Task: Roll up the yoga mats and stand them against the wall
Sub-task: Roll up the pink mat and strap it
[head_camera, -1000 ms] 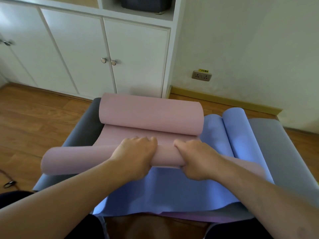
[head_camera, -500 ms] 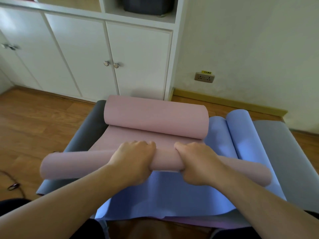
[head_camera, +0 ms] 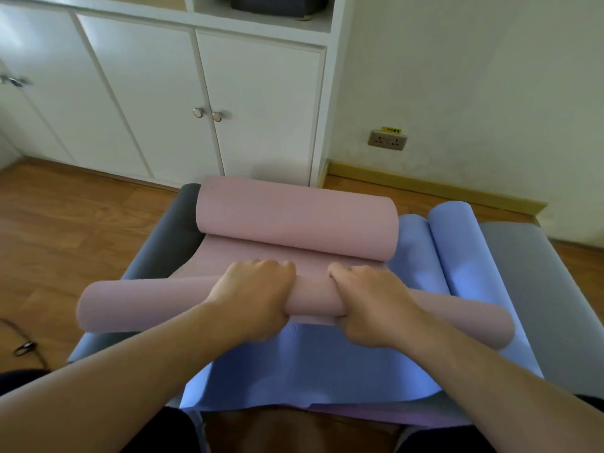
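Note:
A pink yoga mat lies across the pile, its far end curled up in a thick roll near the cabinet. Its near end forms a thinner pink roll that spans the view from left to right. My left hand and my right hand sit side by side on the middle of this near roll, fingers curled over its top. Under it lies a blue mat, flat in front, with its far part curled up at the right. A grey mat lies lowest.
White cabinet doors with round knobs stand straight ahead. A pale wall with a socket and a wooden skirting is at the right. Wooden floor stretches left, with a dark cable on it.
The near pink roll has moved a little forward toward the far roll, with both hands staying on it. The short flat stretch of pink mat between the two rolls has shrunk.

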### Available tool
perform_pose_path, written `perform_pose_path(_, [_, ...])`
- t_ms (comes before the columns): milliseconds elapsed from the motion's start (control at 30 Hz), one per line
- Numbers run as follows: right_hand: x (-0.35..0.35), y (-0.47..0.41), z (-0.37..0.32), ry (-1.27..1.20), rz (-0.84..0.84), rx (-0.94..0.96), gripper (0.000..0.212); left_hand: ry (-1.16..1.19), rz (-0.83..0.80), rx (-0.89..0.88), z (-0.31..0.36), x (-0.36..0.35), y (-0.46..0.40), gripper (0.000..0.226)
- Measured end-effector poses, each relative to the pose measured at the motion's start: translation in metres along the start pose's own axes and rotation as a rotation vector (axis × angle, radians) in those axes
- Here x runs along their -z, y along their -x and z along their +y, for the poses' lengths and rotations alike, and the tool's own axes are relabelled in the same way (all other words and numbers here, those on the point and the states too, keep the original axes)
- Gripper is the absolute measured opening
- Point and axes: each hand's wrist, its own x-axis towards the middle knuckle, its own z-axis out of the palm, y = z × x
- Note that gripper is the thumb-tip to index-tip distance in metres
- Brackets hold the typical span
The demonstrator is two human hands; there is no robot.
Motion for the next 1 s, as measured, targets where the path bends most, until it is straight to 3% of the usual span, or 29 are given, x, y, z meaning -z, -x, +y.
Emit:
perform_pose_path(133, [0.005,0.005,-0.004,0.102,0.115,0.096,0.057,0.136,-0.117,0.035,-0.011,0.008,-0.003,0.035])
perform_pose_path(267, [0.007,0.003,-0.005,0.065,0.047,0.015,0.04,0.114,-0.059,0.001,-0.008,0.004,0.001,0.038])
perform_pose_path(400, [0.003,0.002,-0.001,-0.001,0.002,-0.031,0.038,-0.039,0.08,-0.028,0.0,0.0,0.002,0.043])
perform_pose_path(567, [0.0,0.008,-0.002,0.062,0.132,0.099,0.058,0.087,-0.042,0.017,-0.008,-0.001,-0.002,0.038])
perform_pose_path(667, [0.002,0.008,-0.005,0.084,0.114,0.089,0.052,0.12,-0.052,0.003,-0.01,0.001,-0.002,0.039])
perform_pose_path(867, [0.0,0.004,-0.003,0.016,-0.008,-0.035,0.042,-0.028,0.15,-0.094,-0.001,-0.006,0.0,0.042])
perform_pose_path(1000, [0.0,0.008,-0.003,-0.005,0.06,0.019,0.055,0.019,0.015,-0.053,-0.006,-0.009,-0.005,0.039])
